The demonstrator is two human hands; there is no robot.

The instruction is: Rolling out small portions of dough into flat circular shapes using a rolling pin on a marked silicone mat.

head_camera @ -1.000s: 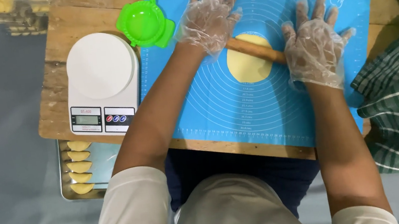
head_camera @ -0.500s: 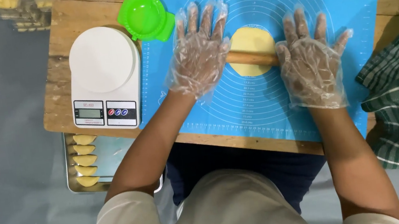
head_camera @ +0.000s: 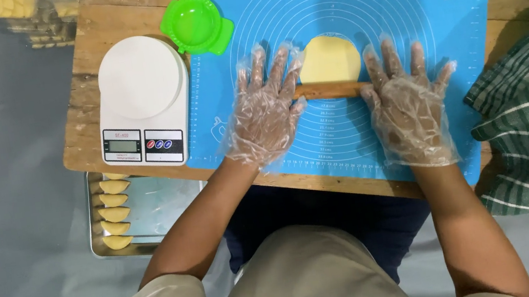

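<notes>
The dough (head_camera: 330, 58) lay round on the blue mat (head_camera: 467, 16), pin (head_camera: 329, 90) across its near edge. Left hand (head_camera: 266, 110) and right hand (head_camera: 407, 111) pressed flat, fingers spread, grasping nothing. Even pressure from both palms would probably keep the disc uniform. The scale (head_camera: 142, 103) sat left.
</notes>
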